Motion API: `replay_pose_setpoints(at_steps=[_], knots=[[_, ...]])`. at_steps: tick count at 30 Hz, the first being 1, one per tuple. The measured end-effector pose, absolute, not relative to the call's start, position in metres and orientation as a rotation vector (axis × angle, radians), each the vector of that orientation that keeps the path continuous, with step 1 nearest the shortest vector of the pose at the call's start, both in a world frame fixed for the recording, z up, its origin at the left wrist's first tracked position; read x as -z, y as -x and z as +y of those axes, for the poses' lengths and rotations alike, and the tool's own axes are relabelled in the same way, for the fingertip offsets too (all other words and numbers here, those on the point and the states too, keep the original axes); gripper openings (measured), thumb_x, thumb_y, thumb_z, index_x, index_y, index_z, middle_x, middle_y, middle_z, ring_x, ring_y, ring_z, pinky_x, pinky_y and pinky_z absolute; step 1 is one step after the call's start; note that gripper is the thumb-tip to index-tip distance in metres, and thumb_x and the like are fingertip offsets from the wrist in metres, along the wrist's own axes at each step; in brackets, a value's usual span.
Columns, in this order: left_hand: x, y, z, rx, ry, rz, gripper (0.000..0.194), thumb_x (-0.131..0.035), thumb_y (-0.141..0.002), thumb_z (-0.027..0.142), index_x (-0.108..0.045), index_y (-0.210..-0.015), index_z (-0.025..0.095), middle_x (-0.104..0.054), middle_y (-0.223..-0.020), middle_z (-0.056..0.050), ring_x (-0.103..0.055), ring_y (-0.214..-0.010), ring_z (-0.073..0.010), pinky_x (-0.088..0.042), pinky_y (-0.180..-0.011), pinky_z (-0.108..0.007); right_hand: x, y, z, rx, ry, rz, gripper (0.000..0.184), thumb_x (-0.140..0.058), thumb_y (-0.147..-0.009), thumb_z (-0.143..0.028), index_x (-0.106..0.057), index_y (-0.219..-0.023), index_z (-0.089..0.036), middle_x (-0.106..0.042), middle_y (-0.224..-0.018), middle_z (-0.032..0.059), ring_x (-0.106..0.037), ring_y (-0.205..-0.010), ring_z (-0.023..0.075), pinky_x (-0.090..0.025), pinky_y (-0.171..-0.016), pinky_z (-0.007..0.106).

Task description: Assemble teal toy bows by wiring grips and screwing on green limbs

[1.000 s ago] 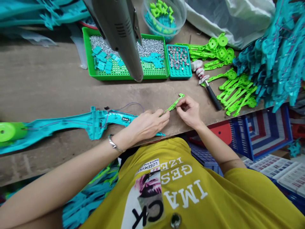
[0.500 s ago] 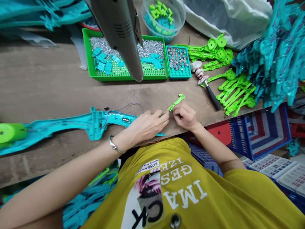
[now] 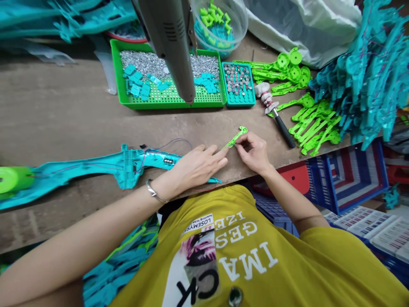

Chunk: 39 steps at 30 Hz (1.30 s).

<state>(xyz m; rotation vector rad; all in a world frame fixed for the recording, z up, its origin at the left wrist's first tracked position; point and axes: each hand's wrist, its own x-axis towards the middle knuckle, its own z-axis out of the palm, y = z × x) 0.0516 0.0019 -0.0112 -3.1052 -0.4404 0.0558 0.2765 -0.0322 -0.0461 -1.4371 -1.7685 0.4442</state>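
Observation:
A slim lime-green plastic arm with a hooked end (image 3: 238,135) lies slanted on the bench. My left hand (image 3: 203,167) is palm down over its lower end, fingers bent onto it, the thumb hidden. My right hand (image 3: 254,151) pinches thumb and forefinger together at the arm's near edge; whatever is between the tips is too small to make out. Under my left wrist and palm runs a long turquoise plastic shell (image 3: 86,167) with thin wires and small metal coils or contacts inside. A lime-green round part (image 3: 15,178) sits at its left end.
A green basket (image 3: 172,103) holds small metal pieces and turquoise tabs. Beside it are a teal tray (image 3: 239,102), a cloth-wrapped hammer (image 3: 283,128) and green arms (image 3: 316,125). A grey powered tool (image 3: 180,55) hangs overhead. Turquoise shells (image 3: 361,81) are heaped right.
My right hand has opened out from a closed fist into a pinch against the green arm. The left fingers have spread slightly. The hanging tool has swung a little to the right.

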Motion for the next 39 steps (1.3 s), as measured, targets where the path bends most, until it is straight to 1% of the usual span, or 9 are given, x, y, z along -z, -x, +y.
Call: replay_pose_setpoints(at_steps=[4, 8, 10, 15, 18, 23, 31, 36, 39], knots=[[0.014, -0.051, 0.003, -0.021, 3.075, -0.421, 0.019, -0.047, -0.103, 0.019, -0.065, -0.102, 0.019, -0.056, -0.152, -0.010, -0.059, -0.096, -0.0251, -0.046, -0.067, -0.038, 0.042, -0.275, -0.029, -0.484, 1.436, -1.792, 0.014, -0.061, -0.086, -0.010, -0.067, -0.083, -0.022, -0.073, -0.083, 0.0014, -0.070, -0.079, 0.0169, -0.057, -0.074, 0.032], [0.013, -0.052, 0.002, -0.024, 3.079, -0.421, 0.019, -0.047, -0.103, 0.019, -0.065, -0.103, 0.019, -0.057, -0.150, -0.009, -0.059, -0.096, -0.0247, -0.045, -0.067, -0.038, 0.041, -0.276, -0.027, -0.488, 1.492, -1.777, 0.013, -0.062, -0.086, -0.012, -0.069, -0.083, -0.022, -0.073, -0.081, 0.0026, -0.068, -0.073, 0.0167, -0.057, -0.068, 0.031], [0.011, -0.053, 0.002, -0.044, 3.087, -0.435, 0.019, -0.047, -0.103, 0.019, -0.065, -0.103, 0.020, -0.058, -0.149, -0.009, -0.059, -0.095, -0.0244, -0.045, -0.067, -0.038, 0.039, -0.279, -0.026, -0.494, 1.503, -1.794, 0.011, -0.064, -0.086, -0.013, -0.070, -0.085, -0.022, -0.074, -0.084, 0.0030, -0.069, -0.075, 0.0172, -0.058, -0.068, 0.031], [0.010, -0.055, 0.001, -0.044, 3.078, -0.444, 0.020, -0.045, -0.104, 0.021, -0.065, -0.101, 0.019, -0.060, -0.146, -0.010, -0.060, -0.091, -0.0243, -0.046, -0.069, -0.038, 0.032, -0.287, -0.028, -0.457, 1.426, -1.901, 0.018, -0.061, -0.087, -0.009, -0.071, -0.090, -0.023, -0.077, -0.091, 0.0032, -0.073, -0.089, 0.0192, -0.059, -0.084, 0.035], [0.011, -0.055, 0.001, -0.017, 3.086, -0.431, 0.019, -0.046, -0.103, 0.019, -0.064, -0.099, 0.019, -0.062, -0.143, -0.011, -0.060, -0.090, -0.0245, -0.047, -0.070, -0.038, 0.033, -0.289, -0.026, -0.412, 1.387, -1.921, 0.021, -0.058, -0.088, -0.006, -0.071, -0.090, -0.023, -0.078, -0.089, 0.0025, -0.074, -0.086, 0.0186, -0.059, -0.084, 0.035], [0.013, -0.054, 0.000, 0.044, 3.135, -0.459, 0.015, -0.050, -0.101, 0.016, -0.064, -0.099, 0.019, -0.065, -0.137, -0.012, -0.058, -0.089, -0.0244, -0.046, -0.070, -0.038, 0.040, -0.285, -0.022, -0.397, 1.372, -1.873, 0.018, -0.059, -0.087, -0.009, -0.070, -0.086, -0.023, -0.076, -0.084, 0.0020, -0.073, -0.082, 0.0183, -0.059, -0.081, 0.034], [0.013, -0.054, 0.000, 0.002, 3.103, -0.446, 0.014, -0.051, -0.101, 0.017, -0.064, -0.098, 0.019, -0.063, -0.142, -0.011, -0.059, -0.090, -0.0243, -0.048, -0.070, -0.038, 0.052, -0.283, -0.026, -0.367, 1.368, -1.802, 0.014, -0.058, -0.093, -0.017, -0.069, -0.088, -0.025, -0.078, -0.088, 0.0023, -0.074, -0.084, 0.0182, -0.060, -0.084, 0.035], [0.011, -0.054, 0.000, -0.051, 3.093, -0.444, 0.016, -0.049, -0.102, 0.019, -0.064, -0.098, 0.019, -0.060, -0.146, -0.010, -0.060, -0.091, -0.0241, -0.049, -0.072, -0.038, 0.056, -0.281, -0.026, -0.361, 1.446, -1.776, 0.012, -0.059, -0.092, -0.021, -0.068, -0.086, -0.026, -0.077, -0.086, 0.0027, -0.072, -0.088, 0.0215, -0.059, -0.088, 0.041], [0.011, -0.054, 0.000, -0.052, 3.098, -0.454, 0.017, -0.047, -0.102, 0.019, -0.064, -0.099, 0.020, -0.060, -0.147, -0.010, -0.060, -0.092, -0.0241, -0.048, -0.072, -0.038, 0.056, -0.282, -0.026, -0.335, 1.481, -1.766, 0.009, -0.061, -0.092, -0.023, -0.067, -0.086, -0.026, -0.076, -0.085, 0.0033, -0.071, -0.086, 0.0212, -0.059, -0.085, 0.040]])
